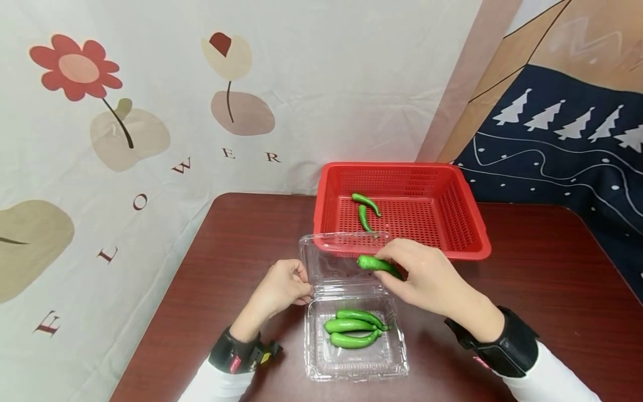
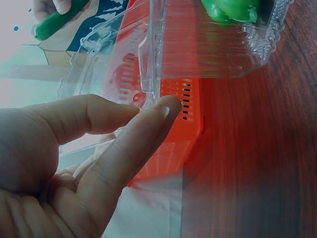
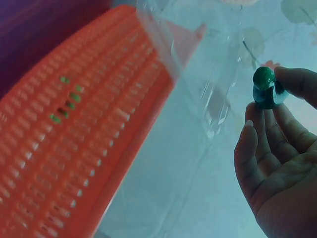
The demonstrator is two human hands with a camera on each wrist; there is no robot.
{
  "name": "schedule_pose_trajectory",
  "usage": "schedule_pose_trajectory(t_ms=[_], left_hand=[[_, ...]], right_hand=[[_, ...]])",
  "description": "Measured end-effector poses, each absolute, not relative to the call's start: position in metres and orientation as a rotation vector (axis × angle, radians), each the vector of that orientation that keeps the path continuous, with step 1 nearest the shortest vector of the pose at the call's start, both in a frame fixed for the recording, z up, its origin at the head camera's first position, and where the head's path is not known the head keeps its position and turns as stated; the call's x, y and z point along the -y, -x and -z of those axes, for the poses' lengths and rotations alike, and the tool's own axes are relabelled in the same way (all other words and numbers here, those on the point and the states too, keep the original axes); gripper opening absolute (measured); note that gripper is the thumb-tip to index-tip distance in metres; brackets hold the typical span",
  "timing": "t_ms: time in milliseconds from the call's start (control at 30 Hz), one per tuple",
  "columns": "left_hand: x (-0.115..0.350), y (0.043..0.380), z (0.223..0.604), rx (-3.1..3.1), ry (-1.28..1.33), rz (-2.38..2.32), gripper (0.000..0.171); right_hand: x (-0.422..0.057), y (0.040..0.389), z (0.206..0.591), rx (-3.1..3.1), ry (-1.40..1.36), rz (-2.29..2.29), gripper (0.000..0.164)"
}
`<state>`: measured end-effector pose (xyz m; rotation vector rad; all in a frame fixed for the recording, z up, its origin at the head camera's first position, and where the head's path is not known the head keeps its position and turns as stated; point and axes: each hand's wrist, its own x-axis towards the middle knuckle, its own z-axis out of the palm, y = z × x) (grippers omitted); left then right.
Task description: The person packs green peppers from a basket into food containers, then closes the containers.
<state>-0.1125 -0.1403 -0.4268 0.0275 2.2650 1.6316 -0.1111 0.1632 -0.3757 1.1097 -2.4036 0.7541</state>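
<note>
A clear plastic clamshell box (image 1: 312,357) stands on the table with its lid (image 1: 326,265) raised, leaning back towards the red basket. Three green chili peppers (image 1: 350,325) lie side by side in its base. At the left end of the hinge, my left hand (image 1: 282,287) pinches the box edge between thumb and finger; the left wrist view shows these fingertips (image 2: 171,106) meeting at the plastic. Above the lid, my right hand (image 1: 422,273) holds a green chili pepper (image 1: 373,263) between thumb and fingers. Part of that pepper is hidden by the hand.
Behind the box, a red perforated basket (image 1: 474,223) holds two more green peppers (image 1: 365,202), lying at its left side. The brown table (image 1: 241,240) reaches back to a cloth backdrop (image 1: 341,72) with printed flowers and letters.
</note>
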Motion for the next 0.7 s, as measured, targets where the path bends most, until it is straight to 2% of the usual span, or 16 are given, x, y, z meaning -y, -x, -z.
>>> schedule_pose_trajectory(t_ms=[700], left_hand=[[0.139,0.110,0.423,-2.265,-0.033,-1.663,0.018]], right_hand=[[-0.125,0.067,0.421,2.560,-1.540,-0.543,0.016]])
